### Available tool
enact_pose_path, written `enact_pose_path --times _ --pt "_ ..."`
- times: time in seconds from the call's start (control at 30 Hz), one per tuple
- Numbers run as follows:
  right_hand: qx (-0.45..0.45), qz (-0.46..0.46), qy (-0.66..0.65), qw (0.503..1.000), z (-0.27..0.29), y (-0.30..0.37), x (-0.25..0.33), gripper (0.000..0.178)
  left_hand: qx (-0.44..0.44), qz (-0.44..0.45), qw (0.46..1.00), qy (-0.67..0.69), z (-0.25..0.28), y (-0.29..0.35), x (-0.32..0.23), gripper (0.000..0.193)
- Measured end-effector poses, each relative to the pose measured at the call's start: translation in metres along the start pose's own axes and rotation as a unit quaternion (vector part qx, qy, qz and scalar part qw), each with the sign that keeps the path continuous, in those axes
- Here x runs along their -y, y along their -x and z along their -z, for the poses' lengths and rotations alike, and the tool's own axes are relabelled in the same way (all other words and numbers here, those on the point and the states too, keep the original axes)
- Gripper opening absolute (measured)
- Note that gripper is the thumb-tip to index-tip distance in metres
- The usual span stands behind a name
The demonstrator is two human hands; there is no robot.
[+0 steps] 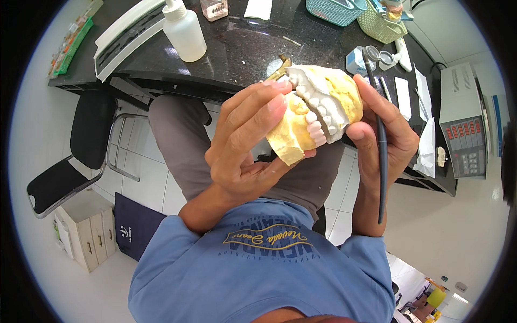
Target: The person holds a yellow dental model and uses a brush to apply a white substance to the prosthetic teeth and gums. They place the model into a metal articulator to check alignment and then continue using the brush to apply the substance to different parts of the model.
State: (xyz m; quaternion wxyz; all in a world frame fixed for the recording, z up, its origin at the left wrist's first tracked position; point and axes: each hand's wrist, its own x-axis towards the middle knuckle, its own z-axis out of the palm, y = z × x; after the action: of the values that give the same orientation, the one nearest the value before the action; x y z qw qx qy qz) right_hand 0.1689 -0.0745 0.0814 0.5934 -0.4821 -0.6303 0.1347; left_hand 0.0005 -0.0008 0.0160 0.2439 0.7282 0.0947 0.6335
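Note:
Both my hands hold dental casts up in front of me, above my lap. My left hand (239, 134) is wrapped round a yellow plaster cast (288, 134) with a short row of pale teeth on its edge. In my right hand (390, 140) is a second cast (347, 94), yellow with a white arch of teeth, tilted against the first. A slim dark handled tool (383, 177) is also tucked in my right fingers, pointing down; its tip is too unclear to name. Brassy metal (280, 69) shows behind the casts; I cannot tell whether it joins them.
On the black bench (242, 48) stand a white squeeze bottle (186, 35), a teal basket (336, 13), a green basket (379, 27) and a small lidded container (355, 62). A grey control unit (463, 134) is at right. At left is a black chair (94, 129).

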Motion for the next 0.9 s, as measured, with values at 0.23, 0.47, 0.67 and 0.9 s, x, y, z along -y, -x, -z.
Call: enact_pose_path --times 0.23,0.47,0.67,0.9 --pt "0.002 -0.018 0.001 1.000 0.002 -0.002 0.002 0.042 -0.051 0.033 0.998 0.027 -0.009 -0.002 -0.004 0.071" --pt "0.004 -0.023 0.006 1.000 0.001 -0.005 0.004 0.041 -0.078 0.049 0.994 0.056 -0.010 -0.003 -0.004 0.069" --pt "0.000 -0.020 0.000 1.000 0.000 -0.006 0.001 0.042 -0.077 0.072 0.992 0.065 -0.009 -0.004 -0.005 0.070" --pt "0.003 -0.032 0.007 0.999 -0.001 -0.007 0.002 0.041 0.018 0.080 0.993 0.080 0.000 0.002 -0.003 0.081"
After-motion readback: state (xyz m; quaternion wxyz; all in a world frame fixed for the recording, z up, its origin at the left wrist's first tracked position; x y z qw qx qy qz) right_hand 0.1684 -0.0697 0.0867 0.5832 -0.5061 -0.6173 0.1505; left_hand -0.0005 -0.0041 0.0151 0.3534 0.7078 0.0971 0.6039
